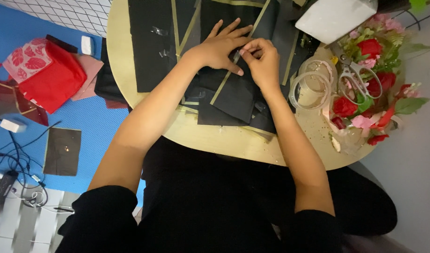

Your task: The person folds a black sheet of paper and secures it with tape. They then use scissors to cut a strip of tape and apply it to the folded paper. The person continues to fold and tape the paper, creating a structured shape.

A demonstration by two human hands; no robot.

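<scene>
- A blue floor mat (98, 124) fills the nine o'clock side, carrying a red leaf-print bag (44, 72), a dark square sheet (62, 151) and tangled cables (18, 164).
- The round pale bench (233, 143) sits at the centre, strewn with black sheets (151, 47) edged in gold strips.
- The left hand (219, 47) lies flat, fingers spread, pressing a black sheet (233, 93) at twelve o'clock.
- The right hand (261, 58), touching the left, pinches a small bit at the gold strip (224, 86); what exactly it holds is too small to tell.
- Clear tape rolls (313, 84), scissors (355, 75) and red and pink flowers (369, 89) crowd the three o'clock edge.
</scene>
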